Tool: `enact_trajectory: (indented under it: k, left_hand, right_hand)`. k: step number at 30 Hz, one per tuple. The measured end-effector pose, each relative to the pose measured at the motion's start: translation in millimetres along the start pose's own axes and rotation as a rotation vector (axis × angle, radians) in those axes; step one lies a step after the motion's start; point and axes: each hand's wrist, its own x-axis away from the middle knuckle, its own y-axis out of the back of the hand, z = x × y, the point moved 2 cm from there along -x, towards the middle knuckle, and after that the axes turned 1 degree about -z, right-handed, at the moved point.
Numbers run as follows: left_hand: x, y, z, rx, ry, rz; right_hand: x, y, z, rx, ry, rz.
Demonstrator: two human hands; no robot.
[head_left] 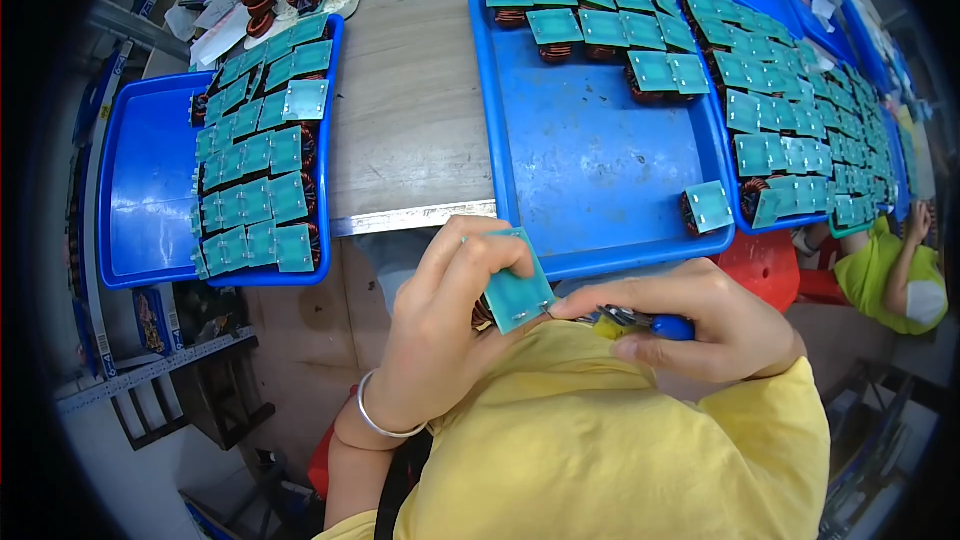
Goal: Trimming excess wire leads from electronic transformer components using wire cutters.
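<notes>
Two bare hands are working above the wearer's lap, in front of the near edge of the table [410, 130]. One left hand [440, 310] is pinching one green circuit board [518, 290], its fingers bending over the board's upper part; one wound copper coil [483, 314] is showing behind the board's left edge. One right hand [705, 315] is closing around one hand tool [672, 328] with blue and yellow on its handles, and its index finger is extending toward the board's lower right corner. Whether the tool's tip is touching the board is too small to tell. One pale bangle [385, 420] is encircling the left wrist.

One central blue tray [590, 150] is carrying about twelve boards: roughly five in the far row, four in the second, two in the third, and one lone board [712, 208] near the closest right corner. One right-hand group of boards [785, 155] is filling the neighbouring blue tray in overlapping rows; one left-hand group [245, 205] is lying in overlapping rows too. Neither group is showing clearly enough for an exact count. Several loose copper coils [258, 2] are resting at the far left, and one co-worker [880, 270] is sitting at the far right.
</notes>
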Motion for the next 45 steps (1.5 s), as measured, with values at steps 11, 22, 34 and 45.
enact_trajectory:
  k: [11,22,34,45]
  left_hand:
    - [14,-4,14,0.309,0.323,-0.129]
    - [21,8,13,1.072,0.431,-0.224]
    - [32,19,21,1.535,0.345,-0.073]
    - [21,18,17,0.896,0.426,-0.103]
  right_hand:
    - [-10,-10,1,0.148,0.111,-0.092]
    - [-93,-5,-15,0.383,-0.05,-0.337]
    - [-175,-12,-36,0.744,0.028,-0.357]
    - [-42,-13,20,0.756,0.272,-0.154]
